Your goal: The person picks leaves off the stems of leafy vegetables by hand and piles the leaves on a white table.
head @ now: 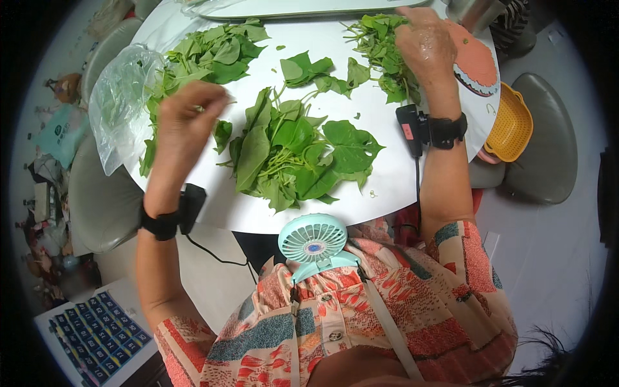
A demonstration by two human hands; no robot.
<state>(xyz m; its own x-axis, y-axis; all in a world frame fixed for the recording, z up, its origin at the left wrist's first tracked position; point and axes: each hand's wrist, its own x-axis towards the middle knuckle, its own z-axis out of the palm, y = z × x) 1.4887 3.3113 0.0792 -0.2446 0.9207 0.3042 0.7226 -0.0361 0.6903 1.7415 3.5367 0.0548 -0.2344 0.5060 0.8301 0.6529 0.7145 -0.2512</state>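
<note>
Leafy greens lie in several heaps on a white round table (387,179). The largest heap of greens (300,155), broad leaves with pale stems, is in front of me. My left hand (191,111) is raised at its left with thumb and fingers together; a thin stem end shows at the fingertips. Behind that hand lies another leafy heap (217,53). At the upper right, my right hand (425,43) is over the right edge of a smaller pile of greens (382,48); its fingertips are partly unclear, so whether it holds anything cannot be told. A loose sprig (304,70) lies between the heaps.
A clear plastic bag (121,101) lies at the table's left edge. Near the right edge are an orange-pink mat (476,58) and, lower, a yellow perforated basket (512,123). Grey chairs (541,140) stand around. A turquoise fan (313,244) hangs at my chest; cables run from both wrist devices.
</note>
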